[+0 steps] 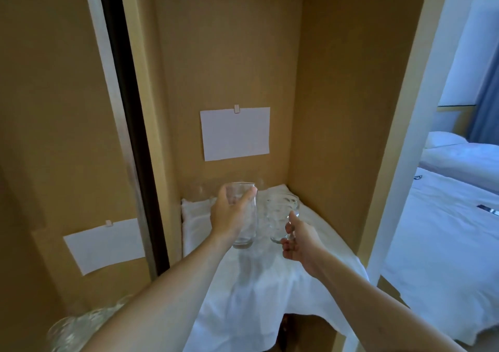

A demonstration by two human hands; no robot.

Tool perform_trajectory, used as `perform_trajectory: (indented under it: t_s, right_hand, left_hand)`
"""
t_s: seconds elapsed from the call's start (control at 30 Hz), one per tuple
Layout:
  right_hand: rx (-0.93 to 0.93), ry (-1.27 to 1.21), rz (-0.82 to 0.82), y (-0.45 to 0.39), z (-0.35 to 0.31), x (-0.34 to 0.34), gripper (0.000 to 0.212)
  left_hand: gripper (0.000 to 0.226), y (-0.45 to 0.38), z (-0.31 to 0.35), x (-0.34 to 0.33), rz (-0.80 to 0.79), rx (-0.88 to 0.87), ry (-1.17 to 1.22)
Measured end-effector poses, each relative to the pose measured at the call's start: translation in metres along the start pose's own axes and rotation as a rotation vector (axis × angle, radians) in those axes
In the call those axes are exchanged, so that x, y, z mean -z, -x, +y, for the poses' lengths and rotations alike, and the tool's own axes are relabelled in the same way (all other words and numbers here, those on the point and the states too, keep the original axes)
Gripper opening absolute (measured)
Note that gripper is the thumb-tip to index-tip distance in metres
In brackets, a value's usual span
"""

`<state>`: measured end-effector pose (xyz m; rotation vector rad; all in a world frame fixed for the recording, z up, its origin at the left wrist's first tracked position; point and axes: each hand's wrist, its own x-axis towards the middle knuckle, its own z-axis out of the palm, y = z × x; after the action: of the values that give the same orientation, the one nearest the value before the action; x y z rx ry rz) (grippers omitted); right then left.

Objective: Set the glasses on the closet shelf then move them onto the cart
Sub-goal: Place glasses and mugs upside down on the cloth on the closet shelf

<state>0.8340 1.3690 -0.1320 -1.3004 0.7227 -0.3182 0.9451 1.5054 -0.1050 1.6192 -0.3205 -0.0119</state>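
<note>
Both arms reach into the tan wooden closet, each carrying one piece of glassware over the shelf, which is draped in a crumpled white cloth (270, 292) that likely serves to cushion the glass. The left hand (229, 216) wraps round the upper half of a tall, straight-sided clear drinking glass (244, 216), thumb across the near face and fingers behind, a grip high on the wall that leaves the base free to meet the cloth first; whether that base already touches the cloth or hangs just above it cannot be told. The right hand (297, 239) curls its fingers through the handle of a clear, dimpled glass mug (280, 218), thumb pressed on top, so the mug stays upright and can be steered by the handle alone; its foot seems to sit just above the cloth, close beside the tall glass but apart from it. Keeping the two separated looks deliberate, since glass knocking on glass is the obvious risk here. More clear glassware (78, 327) shows blurred at the lower left, probably waiting on the cart. Two blank white paper sheets are clipped up, one on the closet's back panel (235, 134), one on the left door (104, 245). By my reading the setting-down step is in hand
</note>
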Motion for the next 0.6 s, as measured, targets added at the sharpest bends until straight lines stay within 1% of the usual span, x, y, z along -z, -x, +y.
perform_trajectory:
  t_s: [0.1,0.17,0.2,0.3,0.47,0.53,0.6]
  right_hand:
    - [-0.007,-0.039,0.014,-0.020,-0.002,-0.010,0.044]
    - [-0.005,-0.055,0.011,-0.034,-0.001,-0.013,0.044]
    - [0.000,-0.058,0.015,-0.041,0.000,-0.013,0.044]
    - [-0.009,-0.066,0.037,-0.059,0.002,-0.013,0.042]
    - [-0.025,-0.023,0.102,-0.095,0.002,-0.008,0.042]
    - [-0.025,0.010,0.120,-0.113,0.003,-0.003,0.041]
    - [-0.005,0.076,0.142,-0.131,0.002,0.000,0.037]
  left_hand:
    - [0.033,-0.020,-0.014,-0.008,-0.031,0.010,-0.022]
    - [0.031,-0.033,-0.020,-0.013,-0.048,0.018,-0.026]
    - [0.033,-0.039,-0.024,-0.016,-0.053,0.021,-0.021]
    - [0.049,-0.056,-0.038,-0.027,-0.068,0.039,-0.030]
    - [0.071,-0.083,-0.054,-0.043,-0.069,0.082,-0.059]
    - [0.077,-0.096,-0.061,-0.050,-0.067,0.093,-0.067]
    - [0.076,-0.106,-0.067,-0.055,-0.065,0.106,-0.060]
